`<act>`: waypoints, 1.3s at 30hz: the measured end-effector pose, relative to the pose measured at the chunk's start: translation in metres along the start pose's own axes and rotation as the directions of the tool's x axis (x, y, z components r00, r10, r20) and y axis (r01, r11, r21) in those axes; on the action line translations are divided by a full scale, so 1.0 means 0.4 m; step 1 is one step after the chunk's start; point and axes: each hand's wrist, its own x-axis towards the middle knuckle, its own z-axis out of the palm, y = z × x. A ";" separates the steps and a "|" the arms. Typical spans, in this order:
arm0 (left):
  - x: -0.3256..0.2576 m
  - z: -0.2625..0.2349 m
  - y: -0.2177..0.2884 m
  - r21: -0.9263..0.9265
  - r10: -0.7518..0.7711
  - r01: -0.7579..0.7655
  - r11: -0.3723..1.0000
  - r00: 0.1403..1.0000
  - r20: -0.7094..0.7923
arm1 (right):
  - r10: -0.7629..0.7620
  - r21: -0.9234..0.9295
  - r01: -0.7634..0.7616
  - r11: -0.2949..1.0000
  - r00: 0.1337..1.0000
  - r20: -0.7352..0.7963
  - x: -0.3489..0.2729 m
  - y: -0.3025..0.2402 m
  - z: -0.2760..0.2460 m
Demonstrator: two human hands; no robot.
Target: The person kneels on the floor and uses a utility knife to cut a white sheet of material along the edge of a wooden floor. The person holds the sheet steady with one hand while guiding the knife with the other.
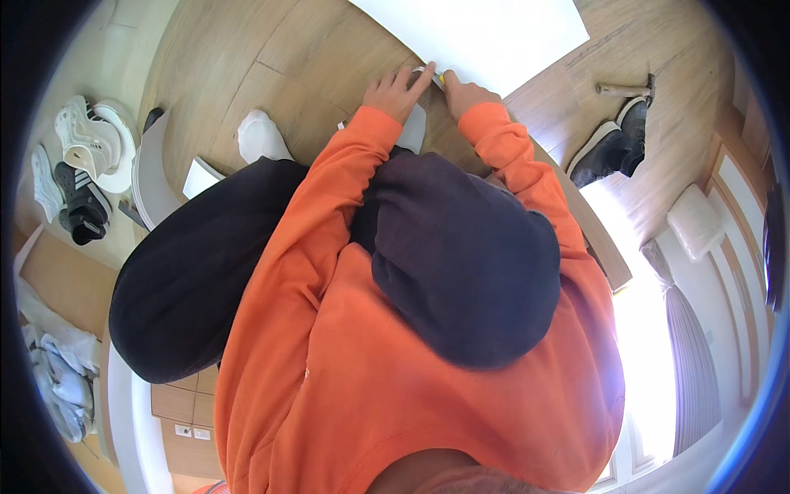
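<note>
Fingers of my left hand (395, 92) lie spread and flat at the near corner of the white board (481, 37), the forefinger reaching right to a small yellow-tipped tool (439, 78) that my right hand (465, 95) seems to pinch, its grip partly hidden. Beyond both hands the board's edge runs left and right, with bare wooden floor (271, 66) open to the left and a hammer (625, 88) well off right.

Orange long-sleeved sweatshirt (329, 362), dark loose trousers (461, 255), white sock (262, 137)
</note>
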 end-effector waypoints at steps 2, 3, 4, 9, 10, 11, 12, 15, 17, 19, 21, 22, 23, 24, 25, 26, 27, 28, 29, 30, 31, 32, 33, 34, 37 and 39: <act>-0.005 0.013 0.001 -0.029 0.003 -0.004 1.000 0.999 -0.053 | -0.010 -0.006 0.010 1.000 1.000 0.011 0.003 0.001 -0.006; -0.007 0.020 0.000 -0.042 0.000 -0.004 0.999 0.997 -0.079 | -0.018 -0.010 0.018 1.000 1.000 0.018 0.003 0.000 -0.010; -0.005 0.028 -0.003 -0.060 -0.003 -0.003 0.998 0.995 -0.102 | -0.018 -0.018 0.019 1.000 1.000 0.017 -0.007 0.000 -0.018; 0.010 0.032 0.004 -0.283 -0.067 0.047 0.958 0.996 -0.062 | -0.076 0.028 0.078 0.997 0.994 -0.075 -0.008 0.020 -0.066; 0.012 0.031 0.006 -0.302 -0.083 0.071 0.951 0.996 -0.027 | -0.094 0.035 0.097 0.995 0.993 -0.072 -0.010 0.025 -0.070; 0.015 0.030 0.009 -0.316 -0.104 0.101 0.943 0.995 0.010 | -0.119 0.041 0.122 0.992 0.990 -0.069 -0.012 0.030 -0.072; 0.016 0.027 0.011 -0.329 -0.123 0.132 0.935 0.991 0.046 | -0.144 0.048 0.148 0.988 0.987 -0.066 -0.014 0.033 -0.071; 0.028 0.005 0.015 -0.319 -0.144 0.165 0.933 0.986 0.088 | -0.171 0.014 0.173 0.985 0.982 -0.084 -0.010 0.043 -0.037; 0.023 0.020 0.022 -0.265 -0.121 0.146 0.953 0.987 0.110 | -0.171 -0.015 0.170 0.985 0.982 -0.080 -0.008 0.045 -0.027; 0.005 0.044 0.033 -0.225 -0.074 0.098 0.970 0.991 0.114 | -0.171 -0.020 0.170 0.985 0.980 -0.100 -0.003 0.043 -0.025; -0.017 0.056 0.054 -0.210 0.003 0.019 0.978 0.995 0.104 | -0.163 -0.002 0.164 0.986 0.977 -0.136 -0.003 0.042 -0.020; -0.031 0.060 0.058 -0.243 -0.031 0.056 0.968 0.994 0.105 | -0.145 -0.013 0.144 0.989 0.985 -0.090 -0.008 0.037 -0.018; -0.041 0.047 0.061 -0.275 -0.065 0.092 0.957 0.992 0.104 | -0.126 -0.025 0.124 0.992 0.991 -0.047 -0.012 0.031 -0.014; -0.041 0.036 0.062 -0.307 -0.098 0.126 0.943 0.990 0.105 | -0.105 -0.038 0.105 0.994 0.994 -0.005 -0.015 0.030 -0.012; -0.025 0.030 0.063 -0.360 -0.175 0.217 0.907 0.974 0.147 | -0.103 -0.030 0.103 0.994 0.994 -0.024 -0.009 0.036 -0.010; 0.001 0.005 0.064 -0.405 -0.250 0.310 0.860 0.948 0.195 | -0.106 -0.022 0.105 0.994 0.993 -0.043 -0.001 0.040 -0.011; 0.016 -0.007 0.068 -0.444 -0.320 0.399 0.802 0.915 0.246 | -0.107 -0.014 0.106 0.994 0.992 -0.062 0.003 0.043 -0.012; 0.016 -0.002 0.078 -0.456 -0.379 0.423 0.783 0.906 0.189 | -0.100 0.000 0.100 0.995 0.993 -0.056 0.000 0.042 -0.004; 0.018 0.004 0.086 -0.468 -0.438 0.443 0.765 0.890 0.127 | -0.096 0.014 0.097 0.995 0.994 -0.056 -0.003 0.039 0.005; 0.021 0.008 0.090 -0.482 -0.494 0.461 0.745 0.867 0.065 | -0.092 0.028 0.094 0.995 0.994 -0.055 -0.005 0.035 0.009; 0.032 0.012 0.084 -0.451 -0.483 0.481 0.752 0.867 0.120 | -0.080 0.017 0.081 0.997 0.995 -0.054 -0.005 0.032 0.004; 0.047 0.019 0.074 -0.419 -0.471 0.500 0.758 0.864 0.179 | -0.067 0.008 0.068 0.998 0.997 -0.049 -0.010 0.025 -0.005; 0.057 0.026 0.066 -0.385 -0.460 0.518 0.764 0.855 0.238 | -0.055 -0.002 0.055 0.998 0.998 -0.044 -0.012 0.020 -0.009; 0.058 0.036 0.063 -0.373 -0.459 0.507 0.777 0.862 0.215 | -0.048 0.002 0.048 0.999 0.998 -0.034 -0.012 0.016 -0.004; 0.068 0.063 0.062 -0.344 -0.439 0.464 0.816 0.885 0.151 | -0.039 -0.003 0.039 0.999 0.999 -0.031 -0.006 0.020 -0.004; 0.065 0.064 0.064 -0.312 -0.422 0.444 0.840 0.896 0.138 | -0.067 -0.011 0.067 0.998 0.997 -0.044 -0.004 0.021 -0.005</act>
